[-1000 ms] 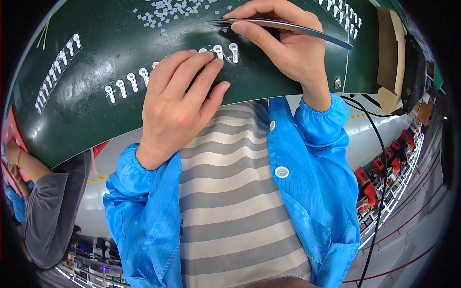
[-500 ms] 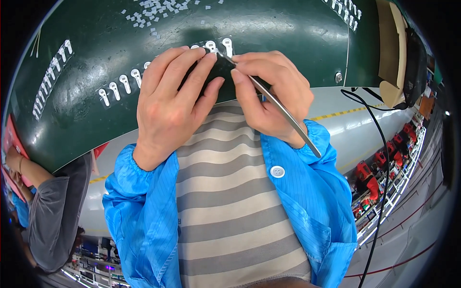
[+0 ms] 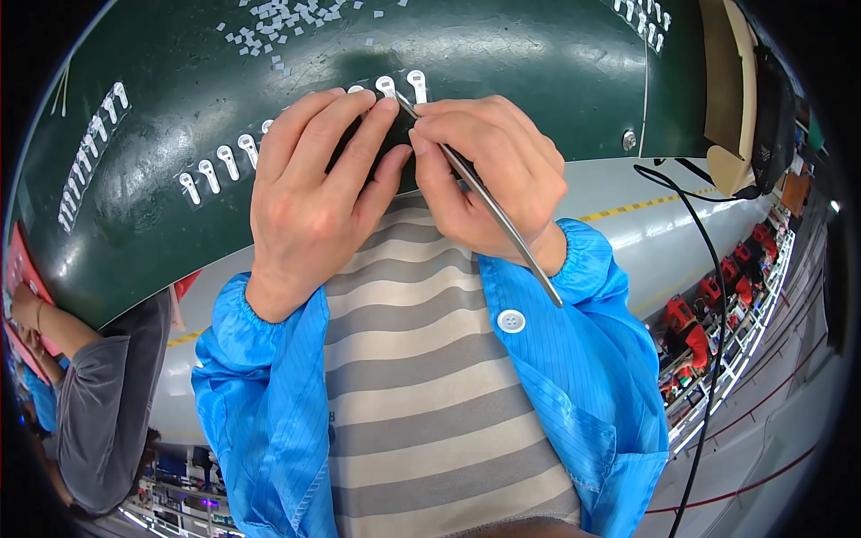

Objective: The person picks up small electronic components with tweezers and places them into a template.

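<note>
A row of small white keyhole-shaped parts crosses the dark green table, seemingly on a clear strip. My left hand lies over the middle of this row, hiding several parts. Its fingers are apart, and the index fingertip rests at the lower end of the second white part from the right end. Pinched in my right hand are slim metal tweezers, their tip beside that same part. The end white part lies just above my right fingers. Whether the tip grips anything is too small to tell.
Many small pale squares are scattered at the back of the table. More white parts lie in rows at the far left and far right. An open cardboard box stands at right, near a black cable. Another person's arm reaches in at left.
My right hand and the tweezers have shifted a little left, with the tip nearer the second part from the end. My left hand has barely moved.
</note>
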### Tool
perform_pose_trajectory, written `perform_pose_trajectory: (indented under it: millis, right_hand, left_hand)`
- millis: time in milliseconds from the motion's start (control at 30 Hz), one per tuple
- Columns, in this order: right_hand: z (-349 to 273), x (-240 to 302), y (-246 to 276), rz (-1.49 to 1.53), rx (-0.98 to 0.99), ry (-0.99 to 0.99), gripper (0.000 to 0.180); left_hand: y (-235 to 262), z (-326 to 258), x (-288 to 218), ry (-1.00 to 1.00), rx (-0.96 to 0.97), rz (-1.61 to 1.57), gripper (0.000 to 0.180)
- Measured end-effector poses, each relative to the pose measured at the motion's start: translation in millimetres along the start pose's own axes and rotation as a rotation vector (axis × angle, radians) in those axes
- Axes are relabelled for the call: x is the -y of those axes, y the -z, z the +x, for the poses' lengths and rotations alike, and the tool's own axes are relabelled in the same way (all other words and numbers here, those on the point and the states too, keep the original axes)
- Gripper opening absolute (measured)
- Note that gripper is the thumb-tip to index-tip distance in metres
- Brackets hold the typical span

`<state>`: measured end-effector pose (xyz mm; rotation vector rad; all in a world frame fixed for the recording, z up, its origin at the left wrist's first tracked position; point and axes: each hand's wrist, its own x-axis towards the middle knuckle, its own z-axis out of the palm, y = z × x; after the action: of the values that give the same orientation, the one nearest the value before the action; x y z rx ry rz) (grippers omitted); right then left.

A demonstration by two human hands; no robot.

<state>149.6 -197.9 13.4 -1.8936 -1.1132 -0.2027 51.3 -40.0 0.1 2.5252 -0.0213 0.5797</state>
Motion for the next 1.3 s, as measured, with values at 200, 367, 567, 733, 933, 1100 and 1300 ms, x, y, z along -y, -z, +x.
perform_pose_trajectory:
  millis: [200,367,567,733,933,1100,1300]
  right_hand:
    - [0.7,-1.3,2.0,-0.004,0.011,0.0,0.018]
    - [18.0,-23.9,15.6,0.139,0.005,-0.133,0.015]
    - [58.3,-35.9,19.1,0.26,0.072,-0.339,0.011]
    - [59.8,-36.1,19.3,0.277,0.097,-0.332,0.011]
    - [65.2,-37.9,21.8,0.241,0.181,-0.38,0.012]
    - [42.4,-48.1,14.5,0.052,0.127,0.074,0.017]
    - [0.7,0.3,-0.9,0.039,-0.003,-0.031,0.019]
  left_hand:
    - [1.9,3.6,-1.2,0.023,0.041,0.011,0.038]
    - [3.7,7.0,-4.4,0.041,0.075,0.028,0.039]
    - [4.6,4.7,-4.9,0.006,0.068,0.028,0.037]
    - [4.7,0.2,-1.9,0.021,0.001,-0.027,0.036]
    - [6.1,-0.1,-0.1,0.042,-0.043,-0.033,0.031]
    - [5.8,-0.8,1.8,0.052,-0.087,-0.025,0.028]
    - [1.0,-2.0,2.6,0.054,-0.085,-0.025,0.028]
